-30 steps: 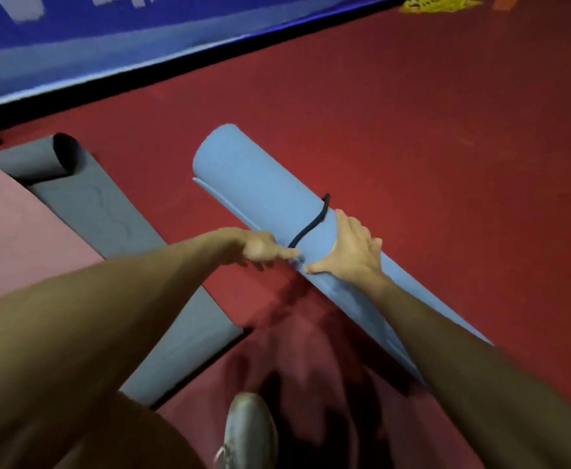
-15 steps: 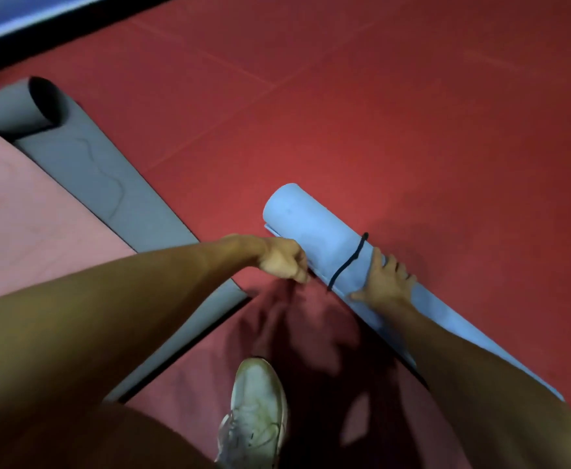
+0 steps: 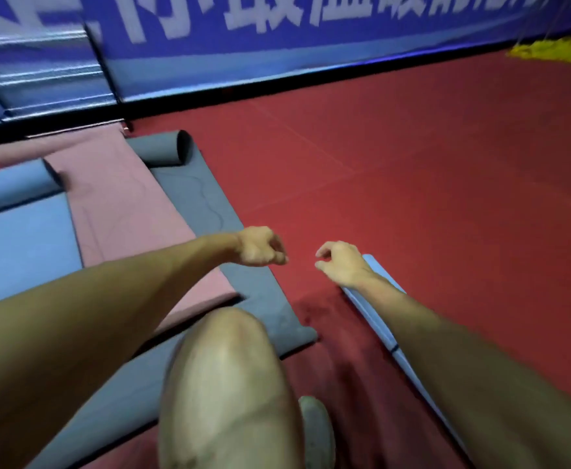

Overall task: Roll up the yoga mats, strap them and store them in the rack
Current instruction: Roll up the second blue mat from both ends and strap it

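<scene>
**A:** Reading from the left, how far along is the person?

**B:** The rack (image 3: 40, 79) stands beyond the far end of the grey mat (image 3: 206, 204), off to the left. It is too blurred to tell what it holds. A pink mat (image 3: 118, 204) lies against the grey mat's left side, and a flat blue mat (image 3: 20, 245) lies left of that. All three are spread out, and only the blue and grey ones are curled at the far end. By the look of it, three remain to be rolled.

**A:** And the hands?

**B:** The left hand (image 3: 260, 247) hovers over the grey mat's right edge, curled into a fist with nothing visible in it. The right hand (image 3: 341, 262), right of the grey mat, is loosely curled with thumb and forefinger apart, gripping nothing. Whether its heel touches the roll cannot be told.

**A:** The roll?

**B:** The blue roll (image 3: 377, 316) lies on the red floor (image 3: 446, 198) right of the grey mat and apart from it. Its long axis runs roughly parallel to that mat's length. The far end points away from the person, and the near end is hidden under the forearm. A dark strap (image 3: 394, 348) rings it. This one seems rolled and strapped, with only racking left.
</scene>
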A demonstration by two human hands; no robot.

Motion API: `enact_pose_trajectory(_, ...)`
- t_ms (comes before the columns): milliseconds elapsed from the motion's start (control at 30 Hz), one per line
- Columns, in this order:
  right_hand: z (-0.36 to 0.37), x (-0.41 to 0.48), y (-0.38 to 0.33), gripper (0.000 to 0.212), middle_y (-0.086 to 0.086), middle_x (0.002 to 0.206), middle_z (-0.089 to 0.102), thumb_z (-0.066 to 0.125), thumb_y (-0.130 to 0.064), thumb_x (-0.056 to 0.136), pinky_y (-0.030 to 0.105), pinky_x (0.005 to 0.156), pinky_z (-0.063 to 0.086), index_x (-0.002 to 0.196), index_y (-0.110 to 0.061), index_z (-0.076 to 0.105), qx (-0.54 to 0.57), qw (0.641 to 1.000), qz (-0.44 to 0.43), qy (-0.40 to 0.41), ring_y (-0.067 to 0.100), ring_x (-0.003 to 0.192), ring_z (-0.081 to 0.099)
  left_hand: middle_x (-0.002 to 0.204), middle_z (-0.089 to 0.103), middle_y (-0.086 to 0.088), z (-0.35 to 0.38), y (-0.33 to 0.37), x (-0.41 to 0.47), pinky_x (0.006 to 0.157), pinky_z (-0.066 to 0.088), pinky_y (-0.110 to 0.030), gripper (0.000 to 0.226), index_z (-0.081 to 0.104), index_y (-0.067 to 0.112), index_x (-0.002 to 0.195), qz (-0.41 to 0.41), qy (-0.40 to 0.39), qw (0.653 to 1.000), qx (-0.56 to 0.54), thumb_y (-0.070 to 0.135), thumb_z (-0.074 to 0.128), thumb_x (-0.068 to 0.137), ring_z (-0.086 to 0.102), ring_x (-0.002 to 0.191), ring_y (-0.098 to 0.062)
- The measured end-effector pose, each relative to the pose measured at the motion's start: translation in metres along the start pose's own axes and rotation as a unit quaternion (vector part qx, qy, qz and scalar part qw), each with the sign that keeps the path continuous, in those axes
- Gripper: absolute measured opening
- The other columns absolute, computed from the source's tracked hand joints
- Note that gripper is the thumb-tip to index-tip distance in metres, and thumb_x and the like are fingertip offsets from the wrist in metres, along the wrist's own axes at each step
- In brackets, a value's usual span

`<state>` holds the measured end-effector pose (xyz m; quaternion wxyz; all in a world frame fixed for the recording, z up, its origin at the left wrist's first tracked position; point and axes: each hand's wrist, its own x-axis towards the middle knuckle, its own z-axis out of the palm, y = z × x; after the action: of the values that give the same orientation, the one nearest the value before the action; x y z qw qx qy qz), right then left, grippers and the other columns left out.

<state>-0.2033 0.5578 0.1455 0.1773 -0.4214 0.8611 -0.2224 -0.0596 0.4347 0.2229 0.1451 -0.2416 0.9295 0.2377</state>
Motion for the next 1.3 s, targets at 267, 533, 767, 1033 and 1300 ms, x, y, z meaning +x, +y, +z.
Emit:
enact_pose_trajectory(267,-0.004,0.004,-0.204,0.023,0.001,0.11,0.07,0.066,-0.024,0.088,0.026,0.089,0.045,0.108,-0.013,0.07,-0.054,0.976,-0.181,-0.112,0.018,0.106,0.061,0.125,0.063,-0.003,-0.065,-0.123,-0.159,0.095,0.041,-0.021,0.029,0.064,0.009,0.12,-0.106,0.129,0.984,-0.062,0.022,0.055,0.096,0.057,0.113,-0.017)
enact_pose_trajectory(533,0.049,-0.021,-0.318,0.032,0.005,0.118,0.067,0.063,-0.029,0.09,0.025,0.087,0.043,0.117,-0.012,0.066,-0.182,0.929,-0.272,-0.174,0.021,0.109,0.06,0.125,0.064,-0.002,-0.047,-0.223,-0.276,0.092,0.04,-0.019,0.03,0.064,0.012,0.121,-0.181,0.196,0.959,-0.097,0.023,0.054,0.096,0.057,0.113,-0.017)
enact_pose_trajectory(767,0.161,0.006,-0.351,0.032,0.002,0.114,0.067,0.061,-0.026,0.091,0.023,0.083,0.041,0.119,-0.012,0.064,-0.139,0.909,-0.303,-0.25,0.017,0.102,0.059,0.122,0.065,-0.002,0.009,-0.319,-0.285,0.092,0.041,-0.022,0.029,0.064,0.014,0.12,-0.261,0.171,0.939,-0.144,0.024,0.053,0.095,0.057,0.112,-0.018)
enact_pose_trajectory(1033,0.299,0.036,-0.366,0.034,0.001,0.113,0.064,0.057,-0.026,0.091,0.024,0.083,0.04,0.122,-0.013,0.062,-0.119,0.888,-0.315,-0.314,0.019,0.104,0.056,0.121,0.064,-0.003,0.091,-0.411,-0.253,0.089,0.041,-0.024,0.033,0.058,0.016,0.126,-0.329,0.163,0.91,-0.195,0.025,0.049,0.096,0.057,0.112,-0.02)
enact_pose_trajectory(1300,0.426,0.042,-0.383,0.053,0.003,0.145,0.048,0.06,-0.026,0.092,0.028,0.107,0.033,0.141,-0.015,0.044,-0.096,0.876,-0.338,-0.33,0.02,0.132,0.043,0.136,0.046,-0.007,0.161,-0.496,-0.249,0.102,0.037,-0.035,0.047,0.042,0.013,0.139,-0.396,0.198,0.883,-0.156,0.021,0.046,0.093,0.044,0.126,-0.025)
